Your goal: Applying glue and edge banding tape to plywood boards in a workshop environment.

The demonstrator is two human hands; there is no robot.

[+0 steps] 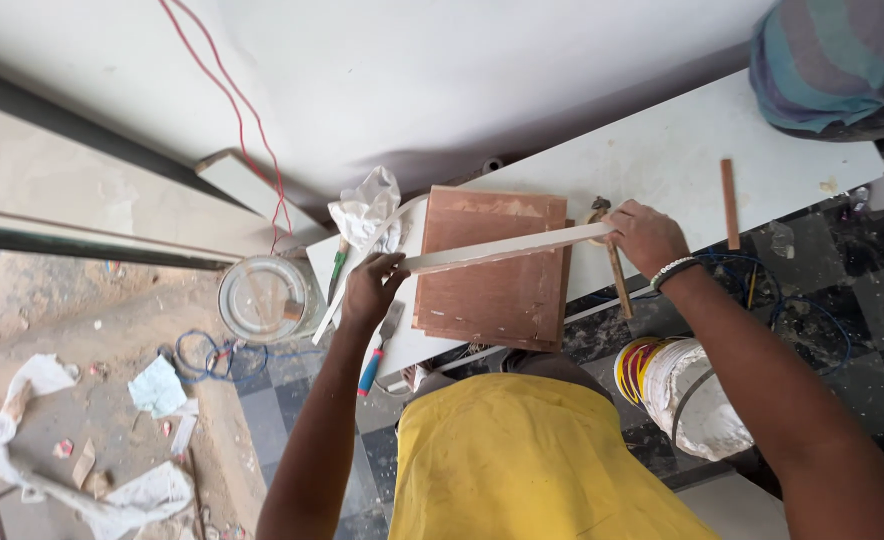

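Hammer (614,262) beside stacked plywood boards (492,265)

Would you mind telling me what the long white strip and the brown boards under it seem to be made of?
The strip looks like thin white laminate edging: smooth, flat, slightly bowed between both hands. The boards look like plywood, with a reddish-brown matte face and layered edges, though the grain is faint.

White wall (382,80) ahead, bright with daylight. Long white bench (662,160) over a dark checkered tile floor (842,270). Dusty, littered ground (92,400) at left.
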